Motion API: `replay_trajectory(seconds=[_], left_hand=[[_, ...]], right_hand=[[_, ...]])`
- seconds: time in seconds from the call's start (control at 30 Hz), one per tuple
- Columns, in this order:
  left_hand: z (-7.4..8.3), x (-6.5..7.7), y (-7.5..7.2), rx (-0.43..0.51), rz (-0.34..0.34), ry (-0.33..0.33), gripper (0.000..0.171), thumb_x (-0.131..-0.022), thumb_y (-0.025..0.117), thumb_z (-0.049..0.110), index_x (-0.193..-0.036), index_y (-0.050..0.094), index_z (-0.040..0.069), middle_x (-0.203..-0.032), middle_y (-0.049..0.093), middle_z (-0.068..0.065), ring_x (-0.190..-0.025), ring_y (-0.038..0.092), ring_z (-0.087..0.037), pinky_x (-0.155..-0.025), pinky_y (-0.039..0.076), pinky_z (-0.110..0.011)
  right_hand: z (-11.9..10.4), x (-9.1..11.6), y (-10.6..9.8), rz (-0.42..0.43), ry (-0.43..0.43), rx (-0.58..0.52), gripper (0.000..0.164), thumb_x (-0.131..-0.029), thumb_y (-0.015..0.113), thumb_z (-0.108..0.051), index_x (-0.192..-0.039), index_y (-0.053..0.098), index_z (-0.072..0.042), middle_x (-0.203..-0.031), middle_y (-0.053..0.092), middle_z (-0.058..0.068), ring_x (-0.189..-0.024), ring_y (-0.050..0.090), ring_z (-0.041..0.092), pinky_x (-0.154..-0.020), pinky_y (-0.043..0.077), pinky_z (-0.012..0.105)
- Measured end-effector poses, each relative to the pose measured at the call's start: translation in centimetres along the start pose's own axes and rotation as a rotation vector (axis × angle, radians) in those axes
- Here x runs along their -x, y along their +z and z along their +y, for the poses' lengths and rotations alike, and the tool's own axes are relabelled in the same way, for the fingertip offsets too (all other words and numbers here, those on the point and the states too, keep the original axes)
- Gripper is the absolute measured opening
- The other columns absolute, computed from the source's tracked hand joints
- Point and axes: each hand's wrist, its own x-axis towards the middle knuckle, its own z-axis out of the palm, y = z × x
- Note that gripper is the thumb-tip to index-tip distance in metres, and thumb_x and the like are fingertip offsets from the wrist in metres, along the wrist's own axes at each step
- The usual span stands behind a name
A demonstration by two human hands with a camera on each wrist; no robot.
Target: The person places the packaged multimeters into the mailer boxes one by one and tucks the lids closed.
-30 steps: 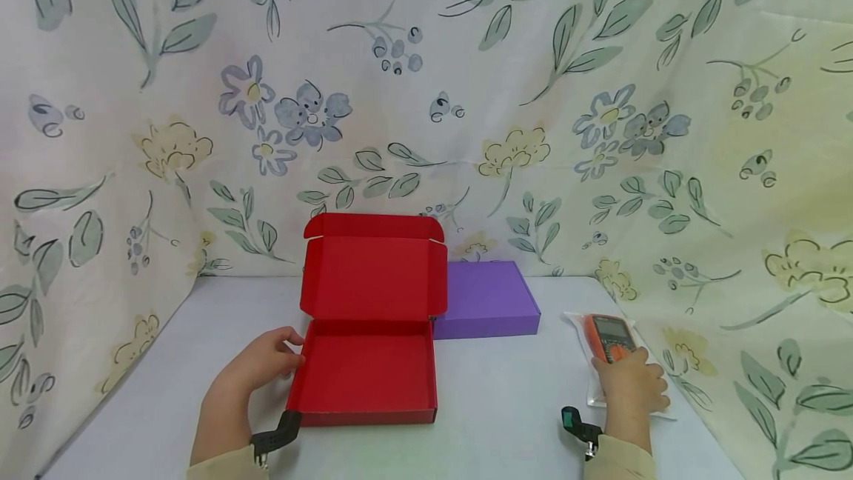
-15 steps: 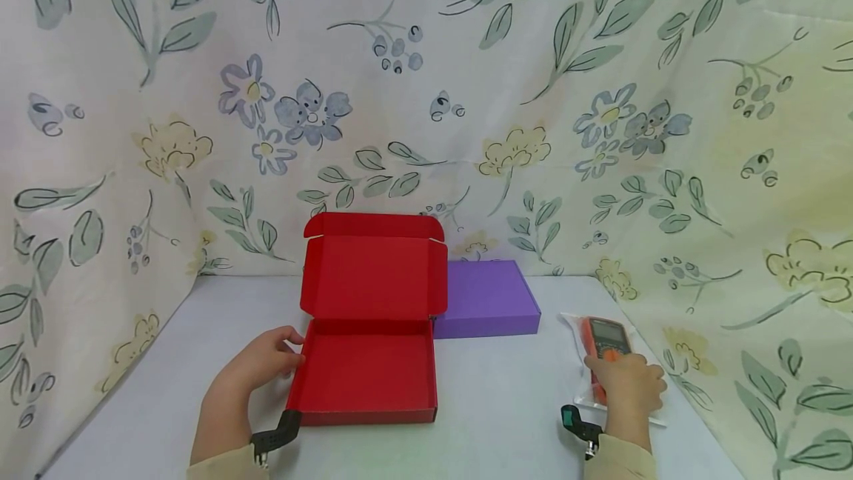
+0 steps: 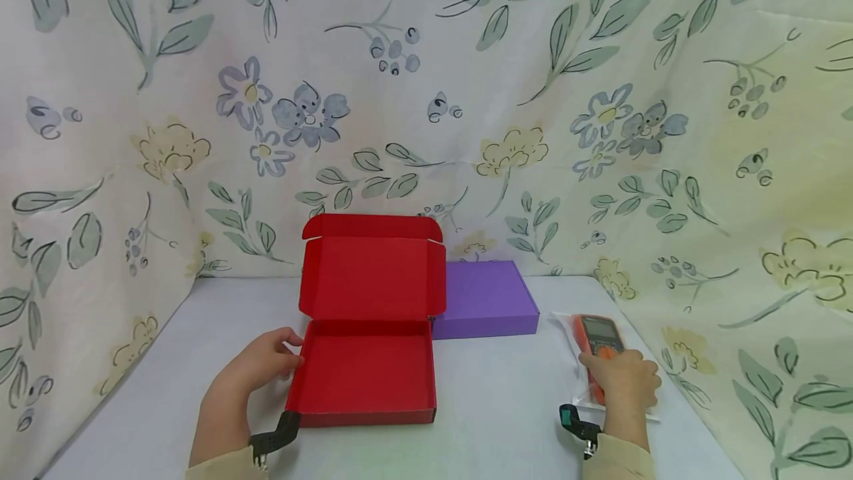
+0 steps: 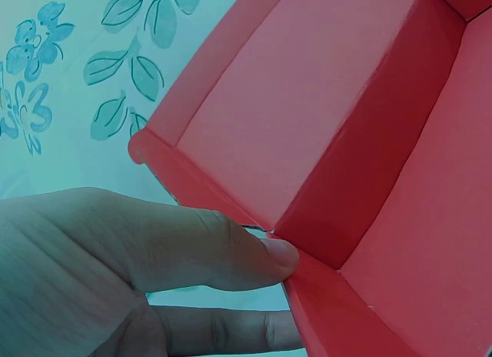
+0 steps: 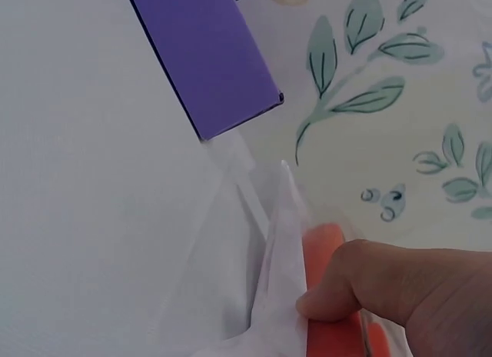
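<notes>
An open red cardboard box (image 3: 365, 372), its lid (image 3: 373, 276) raised at the back, sits on the table. My left hand (image 3: 263, 358) is at its left wall; in the left wrist view the thumb lies across the corner of the rim, with a finger below it against the outer side. At the right, my right hand (image 3: 621, 380) grips an orange multimeter (image 3: 600, 330) in a clear plastic bag (image 3: 565, 332). The thumb presses on its left side in the right wrist view, and the hand hides the meter's lower part and most of the other fingers.
A closed purple box (image 3: 489, 298) lies behind and to the right of the red box, partly hidden by its lid. White table surface (image 3: 496, 391) lies between the red box and the multimeter. A floral cloth (image 3: 426, 95) hangs behind and along both sides.
My right hand has shifted slightly left with the bagged multimeter, and the thumb has come round the meter's left side. The left hand and the red box have stayed in place.
</notes>
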Motion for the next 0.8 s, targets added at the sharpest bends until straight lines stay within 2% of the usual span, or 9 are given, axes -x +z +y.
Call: replay_trajectory(seconds=[0.23, 0.47, 0.67, 0.8], left_hand=[[-0.1, -0.1, 0.0, 0.004, -0.001, -0.002, 0.045, -0.086, 0.078, 0.017, -0.124, 0.058, 0.004, -0.102, 0.065, -0.009, -0.090, 0.060, -0.027, -0.079, 0.057, -0.050], [-0.1, -0.3, 0.1, -0.005, 0.018, 0.019, 0.039, -0.087, 0.076, 0.017, -0.120, 0.059, 0.005, -0.101, 0.065, -0.009, -0.088, 0.060, -0.026, -0.077, 0.057, -0.047], [-0.3, -0.7, 0.4, -0.040, 0.064, 0.055, 0.022, -0.091, 0.072, 0.016, -0.108, 0.062, 0.006, -0.097, 0.064, -0.008, -0.085, 0.059, -0.026, -0.072, 0.056, -0.041], [-0.3, -1.0, 0.6, -0.049, 0.075, 0.055, 0.018, -0.092, 0.070, 0.015, -0.105, 0.060, 0.005, -0.093, 0.063, -0.008, -0.083, 0.058, -0.025, -0.069, 0.054, -0.038]], right_hand=[[-0.7, 0.3, -0.6, 0.006, -0.034, -0.033, 0.093, -0.082, 0.077, -0.049, -0.127, 0.038, 0.023, -0.115, 0.034, 0.040, -0.110, 0.034, 0.057, -0.090, 0.039, 0.073], [-1.7, 0.9, -1.9, 0.038, -0.149, -0.025, 0.097, -0.080, 0.079, -0.049, -0.134, 0.039, 0.021, -0.116, 0.038, 0.038, -0.108, 0.037, 0.054, -0.086, 0.041, 0.071], [-2.7, 1.6, -3.0, 0.009, -0.229, 0.008, 0.097, -0.080, 0.081, -0.044, -0.142, 0.035, 0.016, -0.119, 0.039, 0.035, -0.108, 0.038, 0.051, -0.083, 0.046, 0.062], [-2.9, 2.0, -3.5, -0.026, -0.286, 0.023, 0.100, -0.079, 0.083, -0.044, -0.145, 0.034, 0.013, -0.122, 0.040, 0.034, -0.108, 0.039, 0.049, -0.082, 0.049, 0.058]])
